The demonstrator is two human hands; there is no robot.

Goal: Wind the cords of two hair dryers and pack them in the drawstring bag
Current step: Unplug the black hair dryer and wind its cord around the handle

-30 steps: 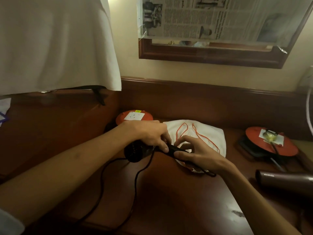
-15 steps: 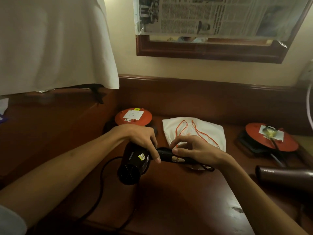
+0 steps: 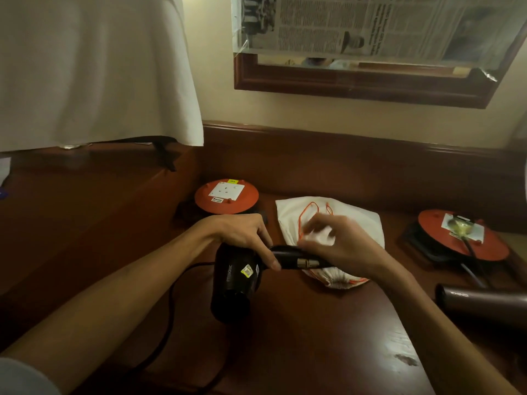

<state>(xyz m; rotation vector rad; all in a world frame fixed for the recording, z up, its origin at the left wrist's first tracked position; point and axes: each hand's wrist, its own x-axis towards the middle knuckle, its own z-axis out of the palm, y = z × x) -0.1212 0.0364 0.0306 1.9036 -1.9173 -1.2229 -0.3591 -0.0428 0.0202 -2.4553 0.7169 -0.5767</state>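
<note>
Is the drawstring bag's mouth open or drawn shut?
Drawn shut. The white drawstring bag lies flat on the desk, its near end gathered into tight pleats, orange cord looped loose on top.
</note>
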